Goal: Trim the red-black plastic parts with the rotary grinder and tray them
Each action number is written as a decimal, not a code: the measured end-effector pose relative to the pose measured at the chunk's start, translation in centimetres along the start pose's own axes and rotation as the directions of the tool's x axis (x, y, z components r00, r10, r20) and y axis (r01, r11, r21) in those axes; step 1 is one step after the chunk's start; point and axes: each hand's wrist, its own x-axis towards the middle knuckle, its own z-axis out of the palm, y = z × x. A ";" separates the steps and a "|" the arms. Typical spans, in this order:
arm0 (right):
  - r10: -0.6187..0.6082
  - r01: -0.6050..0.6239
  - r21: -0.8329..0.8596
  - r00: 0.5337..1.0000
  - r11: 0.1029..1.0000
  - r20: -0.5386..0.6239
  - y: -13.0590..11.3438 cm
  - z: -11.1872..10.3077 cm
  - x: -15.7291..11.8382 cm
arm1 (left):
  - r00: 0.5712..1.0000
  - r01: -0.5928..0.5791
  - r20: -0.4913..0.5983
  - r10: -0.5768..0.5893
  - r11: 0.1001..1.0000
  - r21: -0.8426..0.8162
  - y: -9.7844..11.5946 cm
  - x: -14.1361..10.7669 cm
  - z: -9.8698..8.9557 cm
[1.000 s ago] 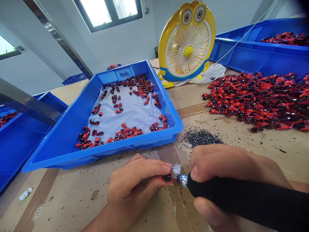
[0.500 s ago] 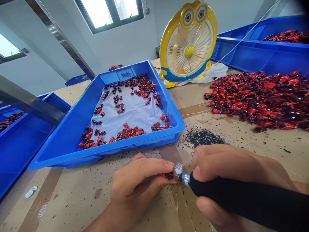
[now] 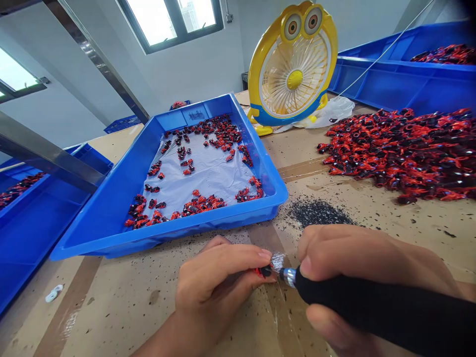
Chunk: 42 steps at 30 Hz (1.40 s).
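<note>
Between thumb and fingertips, my left hand [image 3: 219,277] pinches a small red and black piece [image 3: 265,271], mostly covered by the fingers. My right hand [image 3: 345,267] grips a thick black-handled rotary tool [image 3: 357,302] with a silver collar. The tool's thin tip meets the piece or lies right beside it; I cannot tell which. Both hands are just above the cardboard-covered table [image 3: 137,302]. Beyond them, a blue tray [image 3: 208,225] lined with white sheeting holds several similar red and black pieces.
Black shavings [image 3: 320,212] lie behind my right hand. A large heap of red and black pieces [image 3: 401,153] spreads at the right. A yellow fan [image 3: 295,79] stands at the back, near blue bins [image 3: 401,82]. A metal post [image 3: 48,153] crosses the left side, and a small white object [image 3: 54,293] lies there.
The whole view has shifted slightly, so everything appears a little further right. Both hands keep their hold, with the tool tip still at the piece.
</note>
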 end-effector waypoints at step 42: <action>0.062 -0.067 -0.028 0.985 0.997 -0.163 -0.4 -0.6 1.6 | 0.709 0.652 0.301 -0.638 0.428 -0.626 0.1 -0.7 -0.3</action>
